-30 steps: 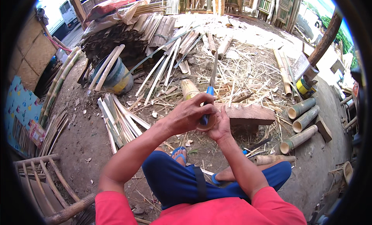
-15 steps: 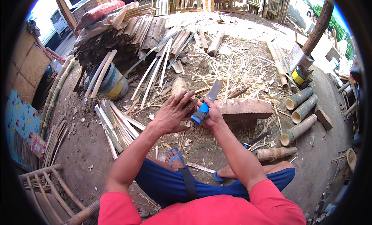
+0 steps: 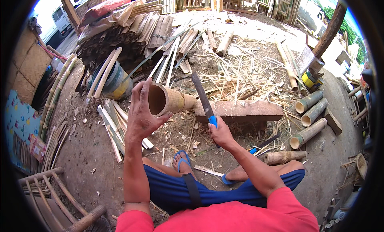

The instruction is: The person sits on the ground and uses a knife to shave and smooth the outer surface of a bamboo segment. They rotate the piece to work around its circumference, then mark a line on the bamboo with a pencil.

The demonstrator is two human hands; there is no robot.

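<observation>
My left hand (image 3: 143, 110) is at the wide open end of a short bamboo tube (image 3: 174, 100), fingers stretched along the rim and thumb against its lower edge. The tube lies sideways with its hollow mouth toward my left; its narrower end meets the left end of a thick wooden block (image 3: 244, 109). In my right hand (image 3: 221, 133) is a knife with a blue handle, closed in my fist. Its long dark blade (image 3: 203, 94) points up and away, passing in front of the block's left end.
Bamboo strips (image 3: 120, 128) lie to the left, near a bucket (image 3: 120, 86) with bamboo pieces. Cut bamboo tubes (image 3: 308, 134) lie at the right, and a second dark blade (image 3: 269, 141) is on the ground. Shavings (image 3: 248, 76) cover the ground beyond the block.
The bamboo tube has turned so its open mouth faces left, and my left hand has moved left to that end. My right hand has lowered slightly, with the knife blade swung leftward.
</observation>
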